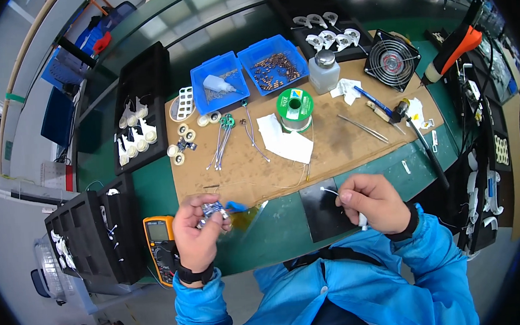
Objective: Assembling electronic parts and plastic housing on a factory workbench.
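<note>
Over the near edge of the brown work mat (332, 150), the left hand (198, 231) is closed around a small metal-and-blue part (215, 210) (its exact shape is too small to tell), while the right hand (370, 202), well apart, pinches a thin white swab (329, 190) above a black plate (322, 209); a yellow multimeter (159, 244) lies just beside the left wrist

Two blue bins (245, 72), one solder spool (295, 108), one fan (392, 60), one multimeter (160, 243), two hands (199, 231).
</note>
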The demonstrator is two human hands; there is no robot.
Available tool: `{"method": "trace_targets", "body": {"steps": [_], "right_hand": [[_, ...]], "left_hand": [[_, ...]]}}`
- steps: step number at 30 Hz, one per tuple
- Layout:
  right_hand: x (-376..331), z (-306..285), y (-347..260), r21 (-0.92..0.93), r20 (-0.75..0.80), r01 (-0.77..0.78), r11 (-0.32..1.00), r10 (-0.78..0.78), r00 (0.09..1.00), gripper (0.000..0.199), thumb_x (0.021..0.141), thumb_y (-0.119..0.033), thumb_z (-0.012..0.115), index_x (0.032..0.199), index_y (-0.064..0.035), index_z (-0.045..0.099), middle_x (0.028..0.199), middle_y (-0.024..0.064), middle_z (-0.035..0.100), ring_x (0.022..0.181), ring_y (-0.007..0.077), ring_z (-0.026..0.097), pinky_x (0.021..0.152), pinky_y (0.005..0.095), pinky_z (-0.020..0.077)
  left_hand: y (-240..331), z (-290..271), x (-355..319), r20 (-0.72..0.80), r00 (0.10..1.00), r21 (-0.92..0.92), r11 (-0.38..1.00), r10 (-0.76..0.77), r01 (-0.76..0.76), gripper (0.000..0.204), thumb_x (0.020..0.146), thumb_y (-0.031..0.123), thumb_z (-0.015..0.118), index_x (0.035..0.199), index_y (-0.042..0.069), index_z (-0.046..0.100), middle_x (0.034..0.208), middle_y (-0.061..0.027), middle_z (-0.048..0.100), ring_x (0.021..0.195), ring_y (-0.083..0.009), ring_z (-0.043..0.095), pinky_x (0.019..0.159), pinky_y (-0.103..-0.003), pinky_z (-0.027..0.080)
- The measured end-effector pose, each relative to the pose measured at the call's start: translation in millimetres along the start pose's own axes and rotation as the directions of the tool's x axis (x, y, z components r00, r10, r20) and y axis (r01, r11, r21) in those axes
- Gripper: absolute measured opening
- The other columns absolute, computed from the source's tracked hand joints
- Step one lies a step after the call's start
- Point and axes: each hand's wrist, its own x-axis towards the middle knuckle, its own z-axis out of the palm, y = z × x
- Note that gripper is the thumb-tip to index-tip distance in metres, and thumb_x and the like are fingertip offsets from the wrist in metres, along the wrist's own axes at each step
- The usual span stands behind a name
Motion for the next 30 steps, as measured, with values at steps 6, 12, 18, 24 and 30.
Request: {"method": "trace_targets", "body": {"steps": [6, 12, 18, 24, 30], "right_hand": [[19.7, 26.4, 13.3, 0.441, -0.030, 0.123, 0.889, -0.122, 0.992, 0.018, 0.107, -0.017, 0.054, 0.102, -0.0030, 0.063, 0.078, 0.0020, 0.060, 0.071, 0.0089, 0.056, 0.063, 0.0234, 0.0435], [17.3, 28.7, 17.1, 0.321, -0.082, 0.221, 0.921, -0.205, 0.975, 0.023, 0.108, -0.018, 0.052, 0.104, 0.0009, 0.065, 0.082, 0.0041, 0.063, 0.077, 0.0108, 0.058, 0.071, 0.0253, 0.0462], [8.9, 31.0, 22.8, 0.418, -0.134, 0.292, 0.860, -0.259, 0.956, 0.024, 0.107, -0.016, 0.051, 0.105, 0.0035, 0.065, 0.085, 0.0081, 0.064, 0.080, 0.0137, 0.060, 0.075, 0.0280, 0.0488], [-0.8, 48.4, 28.5, 0.473, -0.040, 0.363, 0.803, -0.392, 0.919, 0.027, 0.107, -0.019, 0.053, 0.105, 0.0047, 0.065, 0.098, 0.0104, 0.061, 0.088, 0.0166, 0.059, 0.083, 0.0317, 0.0479], [-30.2, 39.9, 26.1, -0.113, 0.042, 0.576, 0.809, -0.576, 0.817, 0.018, 0.098, -0.007, 0.065, 0.112, 0.0006, 0.073, 0.107, 0.0115, 0.054, 0.092, 0.0175, 0.058, 0.078, 0.0314, 0.0511]], "left_hand": [[-9.6, -13.2, 11.5, 0.001, 0.999, 0.197, 0.980, 0.040, -0.040, 0.035, 0.093, -0.004, 0.063, 0.127, -0.004, 0.055, 0.108, -0.0092, 0.067, 0.091, -0.0107, 0.064, 0.080, -0.025, 0.053], [-28.7, -6.7, -14.9, -0.138, 0.988, 0.280, 0.960, 0.063, -0.022, 0.046, 0.092, -0.003, 0.065, 0.135, -0.005, 0.051, 0.113, -0.0105, 0.067, 0.091, -0.0123, 0.064, 0.081, -0.025, 0.052], [-34.5, 2.5, -32.9, -0.197, 0.943, 0.621, 0.779, 0.268, -0.091, 0.038, 0.089, -0.006, 0.063, 0.126, -0.003, 0.055, 0.107, -0.0105, 0.062, 0.092, -0.0150, 0.061, 0.082, -0.028, 0.050], [-44.4, 78.0, -69.6, 0.469, 0.863, -0.184, 0.936, -0.186, 0.302, 0.058, 0.102, 0.023, 0.063, 0.146, -0.006, 0.038, 0.122, -0.0179, 0.060, 0.101, -0.0252, 0.067, 0.085, -0.037, 0.058], [-63.4, 98.0, -70.9, 0.608, 0.773, -0.490, 0.680, -0.183, 0.546, 0.047, 0.100, 0.013, 0.063, 0.140, 0.000, 0.042, 0.128, -0.0173, 0.058, 0.106, -0.0297, 0.067, 0.083, -0.044, 0.060]]}}
